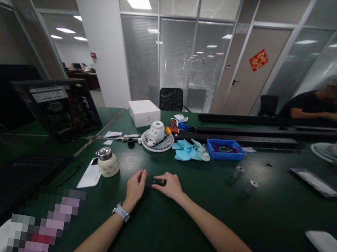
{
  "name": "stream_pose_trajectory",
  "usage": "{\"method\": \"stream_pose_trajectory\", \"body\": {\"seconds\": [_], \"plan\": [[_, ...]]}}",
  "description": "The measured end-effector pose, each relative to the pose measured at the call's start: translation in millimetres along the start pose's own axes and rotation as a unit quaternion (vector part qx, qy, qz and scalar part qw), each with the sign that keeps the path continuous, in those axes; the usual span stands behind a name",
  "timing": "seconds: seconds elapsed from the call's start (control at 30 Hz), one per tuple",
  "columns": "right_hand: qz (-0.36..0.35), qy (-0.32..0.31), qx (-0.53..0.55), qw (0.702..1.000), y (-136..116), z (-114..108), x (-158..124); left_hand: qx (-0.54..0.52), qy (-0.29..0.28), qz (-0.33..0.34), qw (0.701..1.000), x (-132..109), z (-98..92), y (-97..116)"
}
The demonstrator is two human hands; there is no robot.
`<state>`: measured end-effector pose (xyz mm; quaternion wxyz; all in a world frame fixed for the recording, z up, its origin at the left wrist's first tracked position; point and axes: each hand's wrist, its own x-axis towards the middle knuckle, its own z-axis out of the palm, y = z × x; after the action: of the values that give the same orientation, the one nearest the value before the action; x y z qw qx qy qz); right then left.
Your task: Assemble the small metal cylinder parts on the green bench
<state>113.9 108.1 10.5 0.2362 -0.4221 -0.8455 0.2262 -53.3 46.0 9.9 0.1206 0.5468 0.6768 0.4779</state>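
Over a dark green table (201, 242), a person's two bare hands nearly meet. Thumb and forefinger of the right hand (172, 185) stand apart, with a tiny item (155, 182) between their tips, too small to identify. The left hand (136, 185), a watch (121, 212) on its wrist, has its fingers drawn together; whether they pinch anything cannot be told. Beyond lie light-blue fan blades (185, 151) and a blue tray (226, 153); a cream flask (109, 167) stands to the left.
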Motion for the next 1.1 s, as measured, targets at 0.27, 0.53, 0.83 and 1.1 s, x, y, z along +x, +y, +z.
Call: {"method": "stream_pose_trajectory", "body": {"seconds": [0.27, 0.53, 0.83, 1.1], "plan": [[-0.007, 0.114, 0.025, 0.993, 33.8, -68.7, -48.5, -0.010, -0.022, 0.002, 1.000, 0.3, -1.1, 2.1], [0.200, 0.394, -0.142, 0.886, 177.5, -215.0, -153.7, -0.001, -0.031, 0.002, 1.000, 0.2, -0.3, 2.3], [0.267, 0.323, -0.140, 0.897, 207.2, -216.5, -164.1, -0.001, -0.037, -0.004, 0.999, 0.3, -1.4, 1.3], [0.243, 0.348, -0.079, 0.902, 216.0, -210.7, -169.0, 0.001, -0.036, 0.000, 0.999, 1.3, -1.3, 2.3]]}}
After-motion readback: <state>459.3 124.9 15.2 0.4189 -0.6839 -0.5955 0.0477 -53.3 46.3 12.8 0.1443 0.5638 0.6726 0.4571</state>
